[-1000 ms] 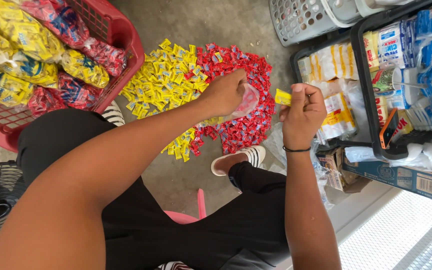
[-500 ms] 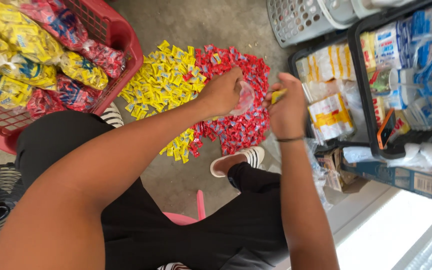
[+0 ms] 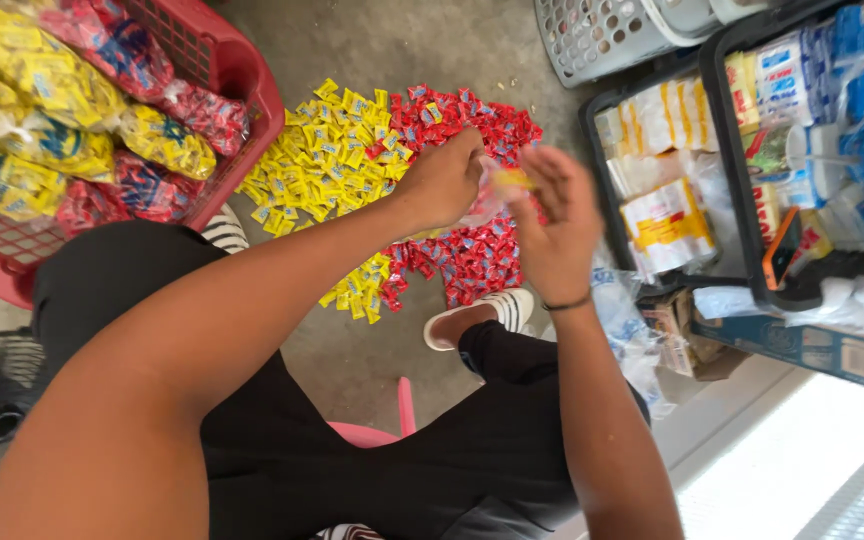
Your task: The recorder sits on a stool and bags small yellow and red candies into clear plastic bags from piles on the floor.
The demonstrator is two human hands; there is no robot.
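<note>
A: Head view, report the hands.

B: I see the left hand closed on a clear plastic bag, pinching its mouth. The right hand is half open, fingers spread, a yellow candy at its fingertips, right at the bag's mouth.

A: Surroundings?

B: On the floor, yellow candies heaped at 10 o'clock of the hands, red candies beneath them. Red basket of filled bags at 9 o'clock; black crates at 3 o'clock.

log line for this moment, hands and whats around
left hand: holds clear small bag | right hand: at bag mouth with yellow candy | floor: yellow candies, red candies | left: red basket
</note>
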